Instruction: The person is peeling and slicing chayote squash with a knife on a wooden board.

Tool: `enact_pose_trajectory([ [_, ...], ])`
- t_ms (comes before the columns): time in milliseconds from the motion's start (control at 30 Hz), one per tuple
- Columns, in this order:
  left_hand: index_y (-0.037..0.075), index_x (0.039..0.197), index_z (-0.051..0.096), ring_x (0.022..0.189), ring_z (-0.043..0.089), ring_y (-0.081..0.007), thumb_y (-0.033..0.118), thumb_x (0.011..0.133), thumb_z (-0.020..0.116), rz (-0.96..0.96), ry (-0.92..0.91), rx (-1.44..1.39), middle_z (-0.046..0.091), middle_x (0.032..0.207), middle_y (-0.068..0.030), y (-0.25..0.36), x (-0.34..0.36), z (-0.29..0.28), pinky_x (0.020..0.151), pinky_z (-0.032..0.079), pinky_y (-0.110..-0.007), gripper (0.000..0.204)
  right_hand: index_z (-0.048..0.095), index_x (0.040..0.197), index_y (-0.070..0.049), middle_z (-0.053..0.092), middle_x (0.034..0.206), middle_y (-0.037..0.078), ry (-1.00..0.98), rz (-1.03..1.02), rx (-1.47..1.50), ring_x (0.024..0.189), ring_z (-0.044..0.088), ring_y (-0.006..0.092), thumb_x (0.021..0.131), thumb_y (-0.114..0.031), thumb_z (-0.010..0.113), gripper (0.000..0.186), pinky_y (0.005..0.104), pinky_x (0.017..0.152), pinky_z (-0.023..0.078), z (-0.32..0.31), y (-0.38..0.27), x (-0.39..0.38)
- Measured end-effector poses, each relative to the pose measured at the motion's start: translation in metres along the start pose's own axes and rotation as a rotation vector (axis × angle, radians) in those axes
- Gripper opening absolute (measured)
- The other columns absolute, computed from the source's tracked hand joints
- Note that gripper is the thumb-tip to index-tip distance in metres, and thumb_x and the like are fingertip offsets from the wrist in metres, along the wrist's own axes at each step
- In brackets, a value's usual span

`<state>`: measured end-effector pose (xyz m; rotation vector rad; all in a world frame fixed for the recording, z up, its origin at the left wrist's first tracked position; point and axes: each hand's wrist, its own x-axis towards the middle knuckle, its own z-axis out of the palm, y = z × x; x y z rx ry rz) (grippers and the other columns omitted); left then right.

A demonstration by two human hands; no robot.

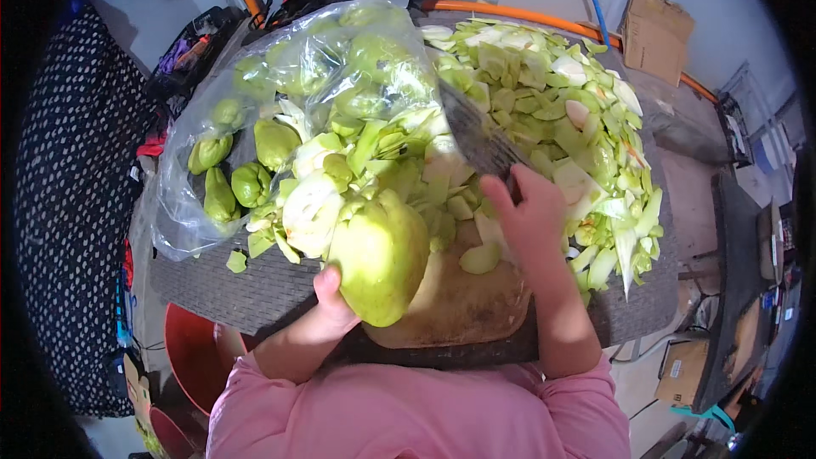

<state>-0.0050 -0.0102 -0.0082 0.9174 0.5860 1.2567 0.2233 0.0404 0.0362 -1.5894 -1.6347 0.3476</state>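
Note:
A large pale-green chayote point(381, 259) is held up by my left hand point(335, 302), its thumb against the near left side and the other fingers hidden beneath. My right hand point(529, 208) grips a knife point(478, 132) whose broad dark blade is smeared by motion and points up and to the left, apart from the chayote. Below both hands lies a worn wooden cutting board point(463, 310), partly covered by peelings. Cut pieces and peelings point(319, 204) are heaped just beyond the chayote. Smaller whole chayotes point(276, 143) lie in and around a clear plastic bag point(183, 217) at the left.
A wide pile of green peelings point(552, 110) covers the right side of the grey table point(238, 293). Red buckets point(191, 348) stand below its left edge. An orange pipe point(544, 21) and a cardboard piece point(659, 30) are behind. Dark patterned cloth point(72, 204) hangs at left.

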Motion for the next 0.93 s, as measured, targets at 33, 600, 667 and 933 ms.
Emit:
enact_pose_trajectory([
  [33,0.003,0.138,0.028,0.119,0.046,-0.0283,0.063,0.072,0.054,0.014,0.033,-0.039,0.043,0.132,-0.0162,0.0,0.003,0.0,0.098,0.04,-0.042,0.093,0.052,0.061,-0.004,0.05,0.053,0.013,-0.017,-0.036,0.037,0.052,0.054,0.0332,0.071,-0.056,0.068,0.055,0.0395,0.047,0.04,-0.007,-0.009,-0.007],
  [600,0.01,0.135,0.036,0.107,0.053,-0.0254,0.054,0.086,0.045,-0.07,0.342,-0.054,0.049,0.124,-0.0117,-0.001,0.007,-0.02,0.087,0.046,-0.044,0.067,0.051,0.059,-0.008,0.053,0.056,0.01,-0.131,-0.485,-0.127,0.053,0.054,0.0309,0.068,-0.069,0.06,0.062,0.0408,0.051,0.042,0.031,-0.022,-0.037],
  [667,0.007,0.136,0.036,0.102,0.057,-0.0321,0.066,0.083,0.032,-0.031,0.163,-0.13,0.049,0.127,-0.0136,0.006,0.013,-0.002,0.08,0.051,-0.043,0.08,0.052,0.06,-0.007,0.054,0.056,0.01,-0.052,-0.279,-0.134,0.052,0.055,0.0313,0.07,-0.066,0.062,0.061,0.0403,0.05,0.042,0.029,-0.001,-0.017],
  [933,0.017,0.142,0.027,0.119,0.045,-0.0402,0.07,0.08,0.039,-0.203,-0.079,-0.652,0.042,0.136,-0.0122,0.007,0.018,-0.019,0.091,0.044,-0.056,0.083,0.051,0.066,-0.003,0.049,0.053,0.008,-0.095,-0.218,0.128,0.049,0.046,0.0205,0.073,-0.044,0.072,0.047,0.0329,0.048,0.037,0.008,-0.009,-0.02],
])
